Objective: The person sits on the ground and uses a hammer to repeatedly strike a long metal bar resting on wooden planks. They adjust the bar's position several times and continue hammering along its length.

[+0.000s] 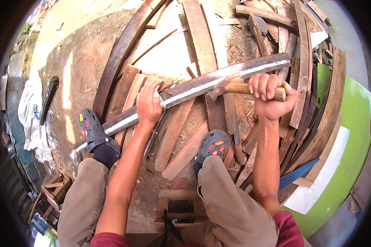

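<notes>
Containers: at the lower left I make out a clear plastic bottle (38,223), too blurred for me to read its contents. A white sack-like cloth (34,117) lies crumpled on the ground (84,74), a dark stick (49,100) against it.
Left hand (149,106): fingers curled over the dark beam (185,93), gripping it left of its middle.
Right hand (272,88): clenched around the hammer (237,88), close to the butt, with a stub of handle showing past the fist.
Hammer: handle nearly level, head at the beam's near edge; I cannot tell whether the two touch.
Beam: slanting across my view from lower left to upper right, a white stripe along its face, loose boards (181,133) beneath it.
Feet: the left clog (95,133) stands across the beam's lower end; the right clog (212,147) stands nearer me, apart from it.
Right side: long planks (332,96) heaped beside a green panel (354,119), which bears a white sheet (319,171); one blue piece (296,173) juts out by the planks.
Count: two hands, one hammer, one striped beam, two clogs, one green panel; the boards overlap too much for me to number.
</notes>
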Available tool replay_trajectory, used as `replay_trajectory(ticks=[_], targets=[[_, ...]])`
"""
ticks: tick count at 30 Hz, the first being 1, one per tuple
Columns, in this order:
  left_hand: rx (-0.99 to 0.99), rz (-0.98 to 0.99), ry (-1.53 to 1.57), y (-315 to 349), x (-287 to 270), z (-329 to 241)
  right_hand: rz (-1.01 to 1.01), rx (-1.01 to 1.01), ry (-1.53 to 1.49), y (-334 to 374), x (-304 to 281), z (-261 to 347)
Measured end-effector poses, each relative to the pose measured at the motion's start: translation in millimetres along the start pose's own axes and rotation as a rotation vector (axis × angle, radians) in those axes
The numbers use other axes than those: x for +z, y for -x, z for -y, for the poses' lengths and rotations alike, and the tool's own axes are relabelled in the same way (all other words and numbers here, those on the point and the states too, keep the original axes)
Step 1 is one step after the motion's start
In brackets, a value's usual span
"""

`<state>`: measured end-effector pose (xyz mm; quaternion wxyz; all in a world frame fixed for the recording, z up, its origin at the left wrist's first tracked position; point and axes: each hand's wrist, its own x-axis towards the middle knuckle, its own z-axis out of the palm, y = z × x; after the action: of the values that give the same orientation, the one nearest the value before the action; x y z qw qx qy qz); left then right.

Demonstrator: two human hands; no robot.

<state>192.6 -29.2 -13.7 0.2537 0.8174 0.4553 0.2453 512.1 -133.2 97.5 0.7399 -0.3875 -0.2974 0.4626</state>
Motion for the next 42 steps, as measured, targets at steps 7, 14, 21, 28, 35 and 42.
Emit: replay_trajectory(ticks=[7,14,21,28,35,42], targets=[[-0.018,0.07,0.006,3,-3,3,0.321,0.599,0.084,-22,-34,51],[0.054,0.223,-0.075,3,-40,37,0.333,1.315,0.744,-95,19,71],[-0.091,0.309,-0.193,7,-39,44,0.225,1.805,0.668,-83,16,33],[-0.006,0.171,-0.203,17,-37,54,0.204,1.732,0.789,-73,39,35],[-0.007,0.07,-0.132,6,-36,55,-0.366,1.516,0.667,10,110,-28],[0.023,-0.016,0.012,7,-40,59,0.023,1.349,0.822,77,127,-33]])
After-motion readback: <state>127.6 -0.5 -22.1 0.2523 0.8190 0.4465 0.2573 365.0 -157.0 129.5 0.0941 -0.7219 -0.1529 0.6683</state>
